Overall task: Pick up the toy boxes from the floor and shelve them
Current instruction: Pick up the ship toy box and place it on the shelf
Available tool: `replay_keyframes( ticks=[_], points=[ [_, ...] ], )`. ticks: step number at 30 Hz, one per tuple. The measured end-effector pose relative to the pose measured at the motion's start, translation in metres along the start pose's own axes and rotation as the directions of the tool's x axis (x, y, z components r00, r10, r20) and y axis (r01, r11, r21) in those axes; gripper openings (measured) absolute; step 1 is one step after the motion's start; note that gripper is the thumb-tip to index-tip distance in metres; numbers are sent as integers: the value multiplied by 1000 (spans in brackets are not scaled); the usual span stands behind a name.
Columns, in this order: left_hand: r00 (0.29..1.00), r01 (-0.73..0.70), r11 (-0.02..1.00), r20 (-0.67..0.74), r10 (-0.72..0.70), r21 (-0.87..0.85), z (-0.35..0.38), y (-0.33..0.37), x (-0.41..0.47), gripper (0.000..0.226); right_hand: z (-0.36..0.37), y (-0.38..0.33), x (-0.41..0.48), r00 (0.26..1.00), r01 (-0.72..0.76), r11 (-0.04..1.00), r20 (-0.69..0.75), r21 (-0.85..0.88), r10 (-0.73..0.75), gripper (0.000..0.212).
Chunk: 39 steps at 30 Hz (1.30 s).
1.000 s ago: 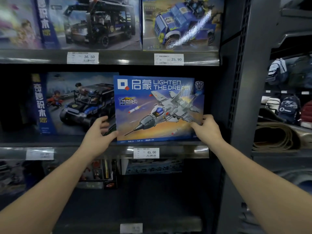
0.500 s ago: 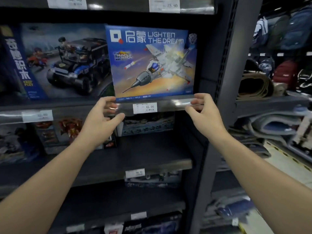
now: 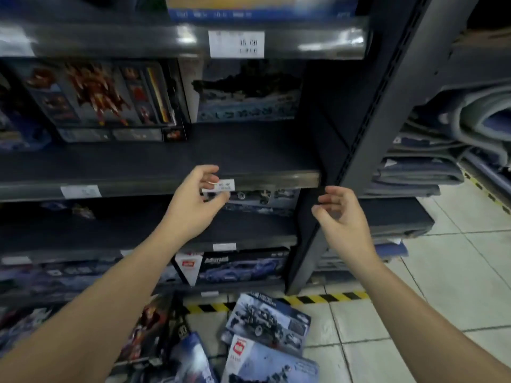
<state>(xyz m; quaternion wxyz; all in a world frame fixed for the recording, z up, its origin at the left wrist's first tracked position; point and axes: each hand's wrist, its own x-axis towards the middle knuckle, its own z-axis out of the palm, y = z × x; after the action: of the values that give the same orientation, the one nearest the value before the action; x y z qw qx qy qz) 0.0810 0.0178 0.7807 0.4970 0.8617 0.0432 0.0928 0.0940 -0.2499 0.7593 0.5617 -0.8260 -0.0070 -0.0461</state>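
Observation:
Several toy boxes lie on the tiled floor below me: a grey-blue box with a dark vehicle [image 3: 269, 320], a pale box with a red logo [image 3: 269, 363], a dark box with a red armoured figure [image 3: 149, 335] and a blue box [image 3: 193, 363]. My left hand [image 3: 193, 201] hovers in front of the middle shelf edge [image 3: 276, 179], fingers loosely curled, holding nothing. My right hand [image 3: 341, 215] hangs beside the dark shelf upright [image 3: 356, 150], fingers apart and empty. The blue jet box [image 3: 249, 9] stands on the shelf above, only its bottom edge in view.
Boxed toys stand on the shelves: a red armoured-figure box [image 3: 105, 98], a ship box [image 3: 246, 92] and a blue car box [image 3: 237, 268] on the lowest shelf. Yellow-black tape [image 3: 323, 298] marks the floor. Folded mats [image 3: 456, 139] fill the unit to the right.
Both hands have let go of the blue jet box, which stays on the upper shelf, and dropped lower. My view has tilted down, so the boxes on the floor have come into sight.

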Motion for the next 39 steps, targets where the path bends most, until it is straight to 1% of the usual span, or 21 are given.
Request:
replay_keyframes(
  ticks=[3,8,10,12,14,15,17,19,23,26,28,30,31,34,36,39],
  points=[
    [991,121,993,47,-122,13,40,-42,-15,42,6,55,-9,994,-97,995,52,-25,98,34],
    [939,320,943,103,-329,92,103,-129,-47,42,21,160,-34,953,-266,960,125,-87,276,32],
    [895,415,902,126,-428,120,128,-172,-64,44,29,210,-49,926,-335,934,140,-127,351,31],
    [854,463,866,167,-493,188,154,-221,-83,45,41,267,-68,897,-389,904,148,-178,416,31],
    [765,557,797,230,-602,233,185,-271,-105,37,54,327,-89,861,-439,868,166,-232,480,29],
    [732,574,770,247,-635,277,202,-301,-117,34,61,357,-100,841,-467,850,175,-242,512,28],
    [704,594,745,253,-664,304,237,-354,-138,29,78,417,-122,792,-526,807,193,-268,580,27],
    [645,645,696,265,-717,314,271,-403,-157,26,94,475,-142,756,-563,770,190,-299,626,28],
    [602,648,657,269,-752,386,331,-491,-183,47,123,575,-175,707,-614,706,151,-354,691,33],
    [557,659,617,272,-785,431,368,-547,-198,55,141,640,-196,646,-664,643,140,-382,750,39],
    [533,678,600,279,-799,424,386,-584,-206,53,149,681,-210,608,-686,596,120,-418,785,45],
    [523,690,585,266,-810,426,400,-617,-211,43,154,716,-223,565,-719,536,79,-442,822,52],
    [513,699,571,255,-820,431,406,-633,-213,43,155,731,-229,542,-736,506,56,-450,839,57],
    [476,760,515,200,-856,397,421,-667,-216,63,157,768,-245,474,-772,409,-12,-487,880,75],
    [462,780,479,147,-875,402,428,-685,-217,74,158,790,-255,417,-813,340,-65,-472,907,84],
    [421,814,428,109,-900,391,435,-708,-215,78,162,824,-265,323,-884,269,-83,-383,943,93]
  ],
)
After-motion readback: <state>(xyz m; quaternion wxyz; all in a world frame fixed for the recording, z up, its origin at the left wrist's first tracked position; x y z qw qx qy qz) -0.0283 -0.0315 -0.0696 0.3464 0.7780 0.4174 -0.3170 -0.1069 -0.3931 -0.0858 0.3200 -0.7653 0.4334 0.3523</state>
